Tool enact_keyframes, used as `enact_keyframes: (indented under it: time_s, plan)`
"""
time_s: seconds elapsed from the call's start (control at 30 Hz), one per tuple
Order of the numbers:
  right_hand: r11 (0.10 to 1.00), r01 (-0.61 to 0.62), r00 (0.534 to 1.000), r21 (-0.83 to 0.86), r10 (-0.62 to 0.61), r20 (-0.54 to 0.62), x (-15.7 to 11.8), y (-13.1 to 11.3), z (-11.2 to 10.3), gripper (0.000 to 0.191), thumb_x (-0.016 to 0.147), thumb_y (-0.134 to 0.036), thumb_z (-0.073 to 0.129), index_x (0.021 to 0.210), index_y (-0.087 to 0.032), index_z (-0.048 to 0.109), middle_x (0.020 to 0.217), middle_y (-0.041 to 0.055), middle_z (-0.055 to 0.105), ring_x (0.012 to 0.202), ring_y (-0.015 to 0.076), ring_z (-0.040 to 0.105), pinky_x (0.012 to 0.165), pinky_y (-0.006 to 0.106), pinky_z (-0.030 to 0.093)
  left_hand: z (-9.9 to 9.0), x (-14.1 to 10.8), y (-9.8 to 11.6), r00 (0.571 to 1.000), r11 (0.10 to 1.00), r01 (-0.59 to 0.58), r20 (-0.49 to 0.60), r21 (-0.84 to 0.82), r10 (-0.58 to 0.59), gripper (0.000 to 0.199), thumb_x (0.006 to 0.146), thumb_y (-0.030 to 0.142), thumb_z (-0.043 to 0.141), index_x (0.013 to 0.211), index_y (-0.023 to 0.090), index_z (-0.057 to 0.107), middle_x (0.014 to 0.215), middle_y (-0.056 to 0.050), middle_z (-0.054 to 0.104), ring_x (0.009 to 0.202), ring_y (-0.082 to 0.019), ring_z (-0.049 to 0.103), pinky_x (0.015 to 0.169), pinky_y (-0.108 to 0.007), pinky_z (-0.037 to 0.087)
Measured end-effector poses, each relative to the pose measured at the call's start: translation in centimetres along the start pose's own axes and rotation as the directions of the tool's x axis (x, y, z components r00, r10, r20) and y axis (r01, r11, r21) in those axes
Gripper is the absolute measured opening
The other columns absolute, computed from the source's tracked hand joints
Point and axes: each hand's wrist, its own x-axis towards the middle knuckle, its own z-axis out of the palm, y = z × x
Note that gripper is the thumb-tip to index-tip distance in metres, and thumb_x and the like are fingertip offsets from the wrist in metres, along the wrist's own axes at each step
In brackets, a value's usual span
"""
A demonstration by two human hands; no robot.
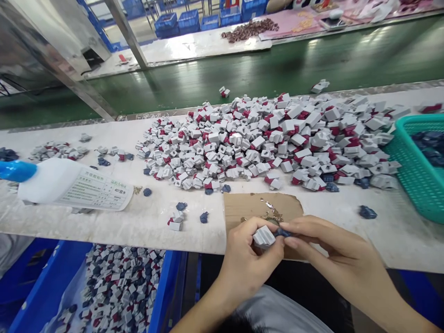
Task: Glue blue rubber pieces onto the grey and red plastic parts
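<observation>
My left hand (248, 259) is closed round a light grey block (264, 236) near the table's front edge. Between the thumb and fingers of my right hand (328, 252) is a small dark blue piece (282, 232), which meets the right side of the grey block. Both hands are over a brown cardboard sheet (239, 206) with shiny glue-like spots. Behind them lies a large pile of grey and dark red pieces (236, 138). A few loose blue pieces (204, 217) rest left of the cardboard.
A white bottle (76, 185) with a blue cap lies at the left. A green basket (416, 194) of dark blue pieces stands at the right. Below left is a blue crate (166, 286) of pieces. Beyond the pile runs a green conveyor belt (173, 85).
</observation>
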Motion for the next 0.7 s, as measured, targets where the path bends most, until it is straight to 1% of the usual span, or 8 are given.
enact_keyframes:
  time_s: [0.13, 0.27, 0.33, 0.4, 0.47, 0.53, 0.63, 0.7]
  plan:
    - [0.993, 0.092, 0.993, -0.069, -0.087, 0.078, 0.0, 0.0, -0.2, 0.016, 0.09, -0.018, 0.06, 0.102, -0.028, 0.062, 0.091, -0.0024, 0.069, 0.075, 0.01, 0.067, 0.066, 0.016, 0.055, -0.4, -0.3, 0.1, 0.998, 0.999, 0.023, 0.065, -0.022, -0.021, 0.014, 0.085, 0.031, 0.063, 0.09, 0.018, 0.059, 0.075, 0.0, 0.056, 0.065, -0.01, 0.047, 0.058, -0.021, 0.038]
    - [0.961, 0.183, 0.982, -0.205, -0.168, 0.09, 0.2, 0.3, -0.2, 0.018, 0.089, -0.013, 0.055, 0.104, -0.024, 0.053, 0.087, -0.0013, 0.066, 0.065, 0.0094, 0.063, 0.06, 0.019, 0.051, -1.1, -0.9, 0.2, 0.992, 0.992, 0.067, 0.113, -0.107, -0.055, 0.019, 0.084, 0.02, 0.06, 0.103, 0.02, 0.059, 0.088, -0.002, 0.055, 0.063, -0.008, 0.048, 0.053, -0.017, 0.041]
    - [0.897, 0.281, 0.959, -0.341, -0.256, 0.118, 0.5, 0.6, -0.3, 0.014, 0.091, -0.013, 0.051, 0.102, -0.022, 0.052, 0.086, 0.001, 0.065, 0.068, 0.0122, 0.062, 0.06, 0.023, 0.049, -1.6, -1.2, 0.0, 0.997, 0.99, 0.051, 0.07, -0.129, -0.042, 0.028, 0.086, 0.02, 0.057, 0.114, 0.025, 0.06, 0.107, -0.004, 0.051, 0.064, -0.006, 0.052, 0.049, -0.016, 0.044]
    - [0.778, 0.408, 0.913, -0.477, -0.343, 0.221, 1.0, 0.8, -0.5, 0.012, 0.092, -0.01, 0.045, 0.093, -0.02, 0.053, 0.082, 0.003, 0.063, 0.067, 0.0151, 0.061, 0.056, 0.027, 0.044, -2.1, -1.4, -0.2, 1.0, 0.991, 0.01, -0.01, -0.134, -0.012, 0.034, 0.088, 0.025, 0.058, 0.122, 0.031, 0.061, 0.115, -0.005, 0.047, 0.074, -0.009, 0.059, 0.049, -0.016, 0.051]
    - [0.638, 0.523, 0.852, -0.565, -0.386, 0.353, 1.5, 0.9, -0.6, 0.02, 0.088, -0.004, 0.04, 0.082, -0.019, 0.052, 0.074, 0.0037, 0.059, 0.061, 0.0166, 0.057, 0.051, 0.029, 0.038, -2.5, -1.4, -0.4, 0.995, 0.989, -0.032, -0.1, -0.143, 0.018, 0.039, 0.086, 0.03, 0.064, 0.124, 0.033, 0.063, 0.111, -0.005, 0.049, 0.087, -0.015, 0.063, 0.055, -0.018, 0.057]
    - [0.531, 0.594, 0.804, -0.605, -0.391, 0.447, 1.9, 0.8, -0.5, 0.025, 0.081, 0.002, 0.036, 0.078, -0.018, 0.051, 0.069, 0.0037, 0.054, 0.056, 0.0174, 0.053, 0.048, 0.029, 0.035, -2.7, -1.4, -0.5, 0.982, 0.985, -0.063, -0.184, -0.16, 0.033, 0.04, 0.081, 0.031, 0.071, 0.121, 0.032, 0.066, 0.104, -0.004, 0.054, 0.088, -0.015, 0.063, 0.06, -0.018, 0.059]
    - [0.444, 0.644, 0.765, -0.623, -0.402, 0.503, 2.4, 0.4, -0.2, 0.026, 0.073, 0.004, 0.038, 0.08, -0.016, 0.052, 0.07, 0.0053, 0.054, 0.055, 0.0187, 0.053, 0.046, 0.028, 0.032, -2.7, -1.2, -0.7, 0.958, 0.979, -0.108, -0.281, -0.175, 0.055, 0.035, 0.075, 0.03, 0.077, 0.11, 0.028, 0.072, 0.093, -0.002, 0.061, 0.083, -0.013, 0.064, 0.061, -0.016, 0.058]
    - [0.43, 0.671, 0.741, -0.604, -0.419, 0.525, 2.6, 0.2, 0.1, 0.026, 0.07, 0.004, 0.039, 0.081, -0.016, 0.052, 0.071, 0.0054, 0.055, 0.055, 0.019, 0.054, 0.045, 0.028, 0.031, -2.7, -1.2, -0.9, 0.948, 0.971, -0.134, -0.312, -0.198, 0.067, 0.033, 0.073, 0.029, 0.08, 0.105, 0.027, 0.074, 0.093, -0.002, 0.064, 0.081, -0.013, 0.066, 0.058, -0.015, 0.057]
